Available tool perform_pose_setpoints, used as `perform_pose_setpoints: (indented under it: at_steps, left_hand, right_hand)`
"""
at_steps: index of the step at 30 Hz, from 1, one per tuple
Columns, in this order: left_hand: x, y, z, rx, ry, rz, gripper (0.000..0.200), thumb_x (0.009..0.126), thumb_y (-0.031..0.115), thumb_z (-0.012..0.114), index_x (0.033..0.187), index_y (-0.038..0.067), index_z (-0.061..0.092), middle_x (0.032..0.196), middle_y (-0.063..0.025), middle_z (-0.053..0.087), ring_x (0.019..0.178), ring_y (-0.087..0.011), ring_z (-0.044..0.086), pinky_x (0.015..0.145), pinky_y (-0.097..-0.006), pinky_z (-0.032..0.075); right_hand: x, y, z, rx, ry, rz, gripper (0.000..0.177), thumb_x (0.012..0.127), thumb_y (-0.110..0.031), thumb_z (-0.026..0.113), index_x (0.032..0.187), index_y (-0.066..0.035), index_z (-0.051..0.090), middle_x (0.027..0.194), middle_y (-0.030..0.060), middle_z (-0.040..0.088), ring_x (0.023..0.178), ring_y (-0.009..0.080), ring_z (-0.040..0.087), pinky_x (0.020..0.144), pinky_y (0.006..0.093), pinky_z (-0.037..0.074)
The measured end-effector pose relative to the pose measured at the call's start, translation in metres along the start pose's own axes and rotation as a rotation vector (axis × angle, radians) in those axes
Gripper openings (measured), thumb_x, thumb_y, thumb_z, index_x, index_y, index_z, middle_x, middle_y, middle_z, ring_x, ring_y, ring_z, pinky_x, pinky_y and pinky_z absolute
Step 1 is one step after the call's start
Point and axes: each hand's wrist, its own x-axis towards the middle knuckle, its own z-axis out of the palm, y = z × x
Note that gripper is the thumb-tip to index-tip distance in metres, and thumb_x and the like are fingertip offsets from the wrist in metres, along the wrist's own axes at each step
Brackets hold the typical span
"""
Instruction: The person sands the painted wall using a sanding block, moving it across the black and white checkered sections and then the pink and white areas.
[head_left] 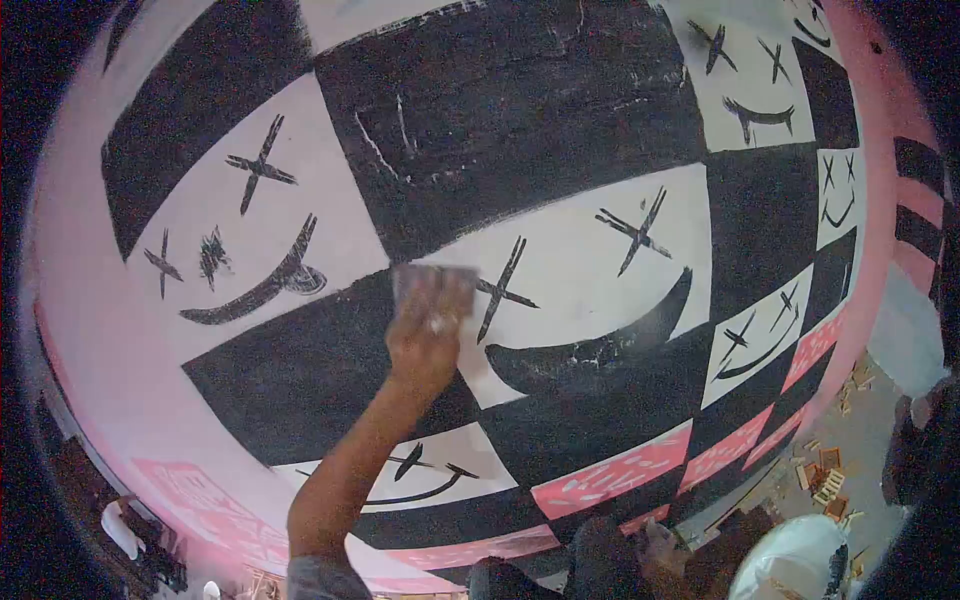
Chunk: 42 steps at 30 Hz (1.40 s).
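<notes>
My left hand (430, 335) reaches up to the painted wall (560, 120). Its fingers press a flat greyish pad or sheet (405, 283) against the surface, where a black square meets a white one; the kind of sheet is blurred. Just to its right is a white square with a painted face (600, 300), its X eyes and mouth in black. Another X-eyed face (262, 165) is to the left. Low on the right, beside my dark-clothed knees (595, 560), a dim brownish shape (662, 548) may be my right hand; its fingers cannot be made out.
Pink squares with pale dashes (610, 470) run along the wall's lower part. A rounded whitish object (790, 560) stands at the lower right, near scattered wood pieces (825, 480) on the floor. Another person (122, 528) is at the far lower left.
</notes>
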Motion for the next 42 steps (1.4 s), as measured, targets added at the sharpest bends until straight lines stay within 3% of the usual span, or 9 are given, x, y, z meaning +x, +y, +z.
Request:
perform_pose_setpoints:
  at_steps: [12, 16, 20, 23, 27, 31, 36, 39, 42]
  left_hand:
    - [0.0, -0.023, 0.002, 0.103, -0.094, 0.251, 0.037, 0.073, 0.005, 0.062, 0.11, 0.007, 0.065, 0.121, -0.0108, 0.061, 0.117, -0.0289, 0.056, 0.102, -0.0432, 0.044]
    - [0.048, -0.049, -0.03, -0.174, -0.104, -0.027, 0.045, 0.07, -0.002, 0.061, 0.114, 0.009, 0.063, 0.121, -0.0136, 0.06, 0.111, -0.0337, 0.058, 0.094, -0.044, 0.049]
    - [0.03, -0.023, -0.022, 0.137, -0.209, -0.002, 0.048, 0.068, 0.0, 0.062, 0.115, 0.008, 0.063, 0.12, -0.0151, 0.06, 0.118, -0.0343, 0.053, 0.095, -0.0449, 0.049]
    - [-0.004, -0.012, -0.01, -0.041, -0.229, 0.386, 0.047, 0.068, 0.001, 0.061, 0.114, 0.007, 0.063, 0.119, -0.0146, 0.06, 0.119, -0.0345, 0.053, 0.094, -0.0436, 0.049]
    - [0.049, -0.05, -0.028, 0.011, -0.158, -0.063, 0.038, 0.07, 0.001, 0.06, 0.107, 0.007, 0.065, 0.119, -0.0118, 0.061, 0.119, -0.0334, 0.053, 0.101, -0.0454, 0.045]
    - [0.027, -0.02, -0.011, 0.022, -0.072, 0.0, 0.034, 0.078, 0.002, 0.056, 0.109, 0.009, 0.065, 0.12, -0.0127, 0.06, 0.116, -0.0361, 0.055, 0.104, -0.0485, 0.041]
    - [0.039, -0.034, -0.026, -0.765, -0.285, -0.581, 0.031, 0.087, 0.009, 0.054, 0.116, 0.01, 0.063, 0.121, -0.0113, 0.06, 0.119, -0.0344, 0.052, 0.105, -0.0474, 0.04]
    - [0.045, -0.042, -0.027, 0.187, -0.018, -0.011, 0.039, 0.078, 0.005, 0.058, 0.117, 0.008, 0.062, 0.119, -0.0116, 0.061, 0.118, -0.0321, 0.054, 0.105, -0.0457, 0.04]
    - [0.007, -0.021, -0.011, -0.029, -0.136, 0.153, 0.05, 0.07, -0.001, 0.057, 0.119, 0.006, 0.06, 0.123, -0.0132, 0.059, 0.122, -0.0325, 0.051, 0.106, -0.0469, 0.039]
  right_hand:
    - [0.006, 0.016, 0.001, 0.038, 0.011, -0.063, 0.029, 0.086, -0.037, 0.066, 0.095, -0.01, 0.06, 0.091, 0.0051, 0.061, 0.078, 0.0189, 0.057, 0.071, 0.0329, 0.048]
    - [0.006, 0.017, -0.002, 0.042, 0.022, -0.085, 0.031, 0.086, -0.038, 0.066, 0.095, -0.01, 0.059, 0.09, 0.0051, 0.061, 0.077, 0.018, 0.056, 0.07, 0.0331, 0.047]
    - [0.005, 0.017, -0.005, 0.036, 0.027, -0.101, 0.032, 0.086, -0.039, 0.066, 0.095, -0.009, 0.059, 0.089, 0.0051, 0.06, 0.076, 0.0171, 0.056, 0.069, 0.0333, 0.047]
    - [0.007, 0.019, -0.006, 0.038, 0.031, -0.112, 0.033, 0.087, -0.039, 0.066, 0.096, -0.009, 0.058, 0.089, 0.0051, 0.06, 0.075, 0.0164, 0.056, 0.069, 0.0334, 0.047]
    - [0.009, 0.024, -0.003, 0.043, 0.039, -0.135, 0.034, 0.087, -0.04, 0.066, 0.096, -0.009, 0.057, 0.088, 0.0051, 0.059, 0.074, 0.0155, 0.055, 0.068, 0.0336, 0.047]
    - [0.012, 0.034, 0.0, 0.067, 0.053, -0.179, 0.035, 0.087, -0.041, 0.065, 0.096, -0.009, 0.057, 0.087, 0.0051, 0.059, 0.073, 0.0146, 0.055, 0.067, 0.0338, 0.047]
    - [0.081, 0.112, -0.007, 0.472, -0.07, -0.131, 0.04, 0.093, -0.038, 0.055, 0.116, -0.006, 0.051, 0.1, 0.0056, 0.061, 0.087, 0.0162, 0.057, 0.081, 0.0343, 0.046]
    - [0.087, 0.133, -0.007, 0.365, -0.183, -0.159, 0.045, 0.097, -0.038, 0.049, 0.127, -0.004, 0.047, 0.106, 0.0069, 0.062, 0.096, 0.0178, 0.058, 0.088, 0.0351, 0.046]
    - [0.066, 0.079, -0.004, -0.17, -0.252, -0.412, 0.048, 0.098, -0.039, 0.046, 0.129, -0.003, 0.044, 0.111, 0.0103, 0.058, 0.102, 0.0216, 0.056, 0.091, 0.037, 0.045]
